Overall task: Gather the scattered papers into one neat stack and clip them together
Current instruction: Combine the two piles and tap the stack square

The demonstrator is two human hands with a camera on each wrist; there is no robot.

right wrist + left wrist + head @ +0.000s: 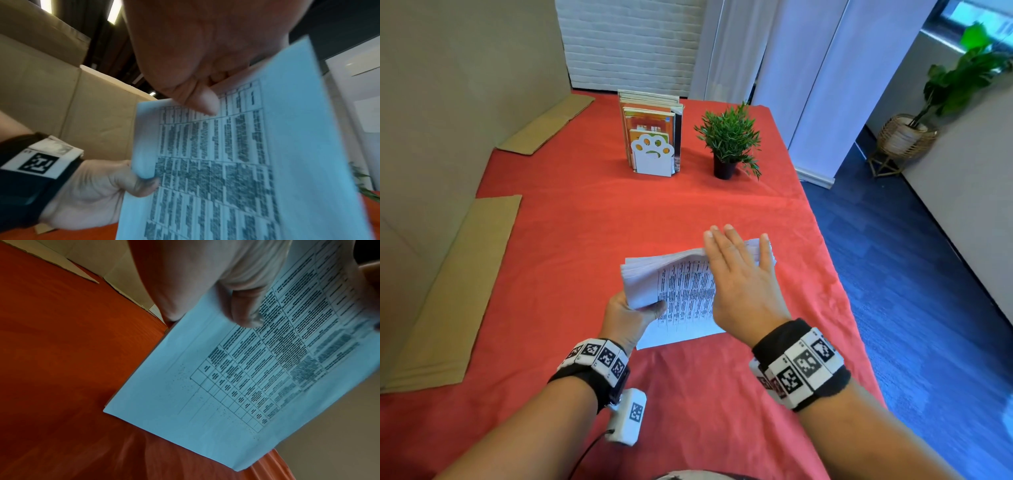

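the left hand (628, 317) pinched the stack of papers (681, 291) at its near left edge, thumb (141, 185) curled over the printed top sheet and the remaining digits hidden beneath; this grip probably served to anchor the sheets while they were squared. the right hand (739, 274) lay over the far right part of the stack with fingers (726, 240) straight and close together, reaching past the far edge, while its thumb (197, 100) pressed on the printed table; whether the fingers merely rested there or pushed could not be told. the flat palm appeared suited to patting the upper edge level, since the sheets there were fanned and slightly offset. the stack was held tilted, its far edge raised and its near corner (107, 410) apparently touching the cloth. gathering looked largely complete; alignment seemed to be the step in hand, and clipping was not yet done. no clip was visible in any view.

the red tablecloth (585, 222) covered the table. a book holder (654, 137) with a paw-shaped front stood at the far side, a small potted plant (729, 140) just beside it. cardboard sheets (448, 291) lay along the left edge. a blue floor (911, 274) and a larger plant in a woven basket (904, 137) lay to the right.
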